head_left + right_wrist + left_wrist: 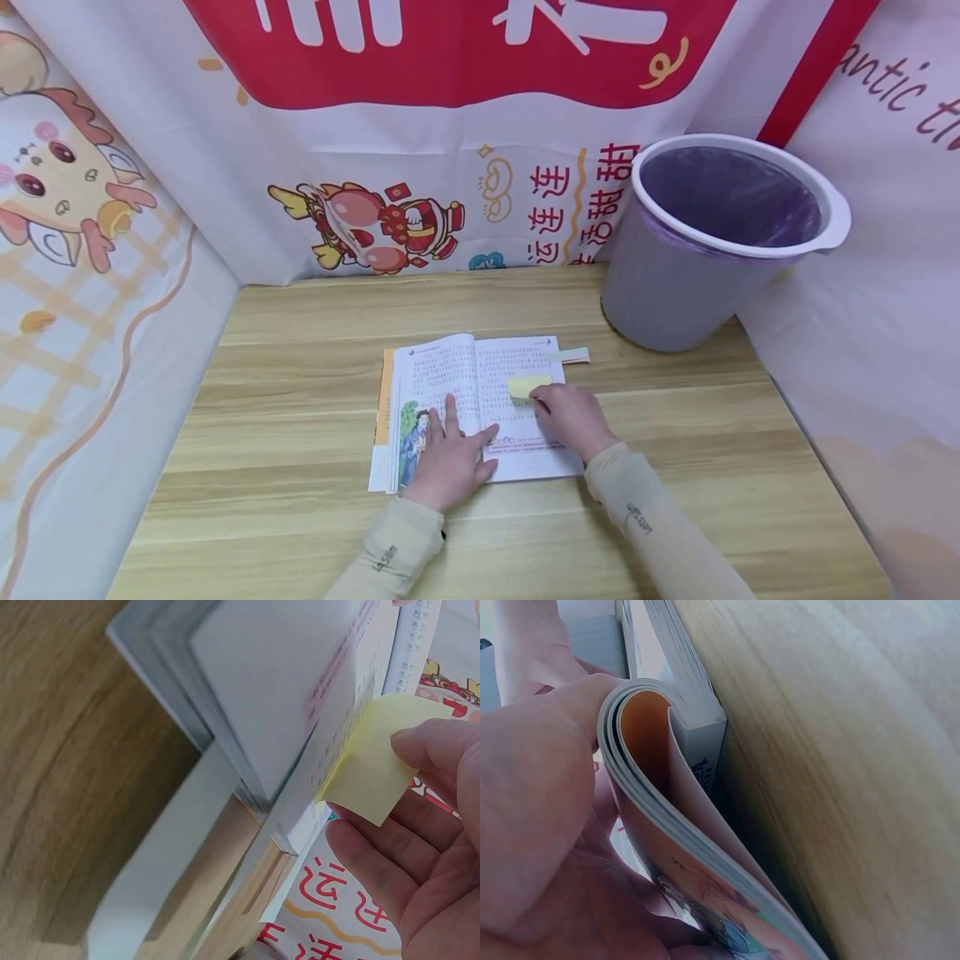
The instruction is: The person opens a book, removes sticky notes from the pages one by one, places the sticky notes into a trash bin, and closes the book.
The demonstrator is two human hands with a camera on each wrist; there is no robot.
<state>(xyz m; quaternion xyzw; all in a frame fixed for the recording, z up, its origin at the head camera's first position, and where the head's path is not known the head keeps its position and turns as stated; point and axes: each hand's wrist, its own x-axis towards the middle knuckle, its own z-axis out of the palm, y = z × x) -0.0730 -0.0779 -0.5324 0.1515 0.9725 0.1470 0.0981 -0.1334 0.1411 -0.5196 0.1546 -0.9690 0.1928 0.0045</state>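
Observation:
An open book point(517, 367) lies on the wooden table, its left page carrying a coloured drawing of a person. Spread across the lower part of both pages is my left hand point(452, 465), fingers straight and resting on the paper. My right hand point(573, 419) pinches a yellow sticky note point(530, 387) between thumb and fingers over the right page. In the right wrist view the note point(375, 761) stands up from the page, its free edge held by the thumb. A pale paper strip point(574, 356) juts out past the book's right edge.
A grey waste bin point(675, 275) with a purple liner stands at the table's back right. Printed cloth point(480, 142) hangs behind the wooden table point(300, 317) and along both sides. An orange cover flap point(386, 383) shows under the book's left side.

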